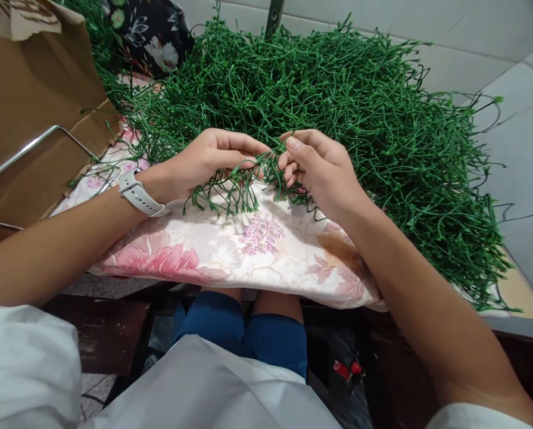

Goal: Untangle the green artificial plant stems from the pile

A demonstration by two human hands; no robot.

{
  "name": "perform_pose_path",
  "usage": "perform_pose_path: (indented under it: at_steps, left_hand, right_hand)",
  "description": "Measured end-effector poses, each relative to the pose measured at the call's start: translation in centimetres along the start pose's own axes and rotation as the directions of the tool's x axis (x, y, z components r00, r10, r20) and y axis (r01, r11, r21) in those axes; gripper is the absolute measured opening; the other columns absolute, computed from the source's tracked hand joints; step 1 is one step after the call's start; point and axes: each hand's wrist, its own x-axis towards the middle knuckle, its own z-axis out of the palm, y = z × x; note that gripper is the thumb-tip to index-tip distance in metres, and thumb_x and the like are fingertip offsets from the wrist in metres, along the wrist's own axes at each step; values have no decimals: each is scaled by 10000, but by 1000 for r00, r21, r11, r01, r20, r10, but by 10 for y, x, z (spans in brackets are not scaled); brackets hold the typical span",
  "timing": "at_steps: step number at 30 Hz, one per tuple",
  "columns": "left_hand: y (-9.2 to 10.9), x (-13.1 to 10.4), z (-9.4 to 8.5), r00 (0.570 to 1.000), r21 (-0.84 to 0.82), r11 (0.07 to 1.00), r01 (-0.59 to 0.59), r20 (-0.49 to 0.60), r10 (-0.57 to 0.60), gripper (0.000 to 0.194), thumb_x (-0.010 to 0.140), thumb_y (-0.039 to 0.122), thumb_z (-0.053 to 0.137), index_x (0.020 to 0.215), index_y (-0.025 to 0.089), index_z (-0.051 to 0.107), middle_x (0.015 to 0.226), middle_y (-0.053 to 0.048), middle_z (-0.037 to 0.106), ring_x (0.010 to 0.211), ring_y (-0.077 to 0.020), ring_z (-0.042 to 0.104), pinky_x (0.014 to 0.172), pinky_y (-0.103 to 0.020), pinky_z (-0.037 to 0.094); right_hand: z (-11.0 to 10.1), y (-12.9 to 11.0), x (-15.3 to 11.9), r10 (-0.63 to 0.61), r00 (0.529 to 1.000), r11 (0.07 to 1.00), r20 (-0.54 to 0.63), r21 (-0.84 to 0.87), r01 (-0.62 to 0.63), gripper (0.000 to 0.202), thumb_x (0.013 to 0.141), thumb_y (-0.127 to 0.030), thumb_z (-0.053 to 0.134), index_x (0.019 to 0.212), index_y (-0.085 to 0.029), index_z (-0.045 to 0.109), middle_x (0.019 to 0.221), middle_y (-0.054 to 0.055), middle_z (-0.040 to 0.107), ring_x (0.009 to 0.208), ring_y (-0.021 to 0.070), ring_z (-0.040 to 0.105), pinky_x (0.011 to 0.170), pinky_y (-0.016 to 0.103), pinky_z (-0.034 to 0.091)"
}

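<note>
My left hand [217,155], with a white watch on its wrist, is closed around a small bunch of thin green artificial stems [242,193]. Their branching tips hang below its fingers over the cloth. Close beside it, my right hand [317,164] has its thumb and curled fingers pinched at a thin green stem, partly hidden by the fingers. Behind both hands rises a large tangled heap of the same green stems [320,83], with small lighter green tips.
A floral cloth [221,250] covers the table in front of me. At the left stands a brown cardboard box [34,89] with a bent metal rod [25,149] before it. A black floral bag [152,36] sits at the back, near the tiled wall [463,27].
</note>
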Motion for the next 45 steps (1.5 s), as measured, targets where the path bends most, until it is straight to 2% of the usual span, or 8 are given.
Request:
perform_pose_path:
  at_steps: [5, 18, 28, 31, 34, 37, 41, 45]
  left_hand:
    - [-1, 1, 1, 1000, -14, 1000, -10, -22, 9, 181, 794, 204, 761, 956, 186, 838, 930, -21, 799, 935, -184, 741, 900, -336, 610]
    - [1, -2, 4, 998, 61, 998, -22, 65, 18, 217, 865, 393, 810, 903, 183, 773, 744, -23, 700, 700, -135, 640, 727, -300, 556]
    - [7, -10, 6, 931, -67, 998, -2, 365, 27, 488, 774, 604, 858, 690, 205, 591, 603, 1, 529, 556, -108, 506, 537, -264, 490]
    - [8, -10, 0, 952, -149, 989, 2, 303, 44, 522, 731, 588, 890, 650, 221, 528, 568, 11, 481, 542, -122, 500, 551, -302, 495]
    - [12, -8, -5, 988, -127, 991, -41, 141, 59, 408, 740, 542, 906, 767, 228, 646, 611, -2, 570, 634, -156, 584, 659, -336, 532]
    - [15, -7, -5, 994, -100, 994, -45, 97, 55, 361, 798, 518, 882, 909, 204, 743, 707, -14, 664, 667, -139, 612, 704, -331, 539]
    - [10, -6, -1, 995, -96, 994, -45, 86, 54, 324, 822, 470, 876, 931, 183, 772, 757, -15, 693, 662, -120, 641, 689, -319, 525]
    - [2, -3, 1, 999, -56, 998, -25, 31, 27, 224, 852, 375, 850, 927, 185, 757, 769, -23, 716, 771, -164, 709, 750, -341, 549]
  right_hand:
    - [6, -11, -5, 12, 998, 1000, 58, 6, -13, 473, 905, -671, 747, 869, -212, 639, 727, -7, 601, 595, 106, 518, 520, 264, 427]
    - [6, -15, -5, -141, 971, 987, 192, -44, 152, 457, 931, -647, 730, 840, -217, 605, 758, 2, 574, 679, 128, 504, 621, 282, 423]
    - [11, -24, -7, -282, 834, 957, 474, 200, 210, 378, 1015, -503, 678, 829, -177, 630, 780, 21, 624, 753, 131, 600, 745, 302, 526]
    - [9, -30, -8, -332, 785, 935, 522, 289, 203, 362, 1017, -448, 692, 787, -176, 623, 770, 22, 634, 731, 122, 603, 739, 298, 524]
    - [7, -33, -10, -254, 866, 946, 431, 299, 128, 321, 1006, -430, 713, 814, -188, 626, 764, 27, 633, 685, 119, 582, 655, 281, 492]
    - [6, -31, -10, -80, 946, 963, 313, 271, -8, 381, 931, -531, 786, 844, -209, 602, 745, 16, 611, 655, 129, 563, 601, 292, 484]
    - [6, -29, -9, -3, 973, 971, 229, 233, -52, 430, 831, -555, 874, 898, -226, 605, 725, -11, 572, 624, 127, 532, 574, 307, 490]
    - [-5, -30, -1, -40, 996, 978, 83, 209, 22, 412, 747, -511, 925, 819, -235, 628, 693, -18, 593, 582, 121, 525, 541, 307, 474]
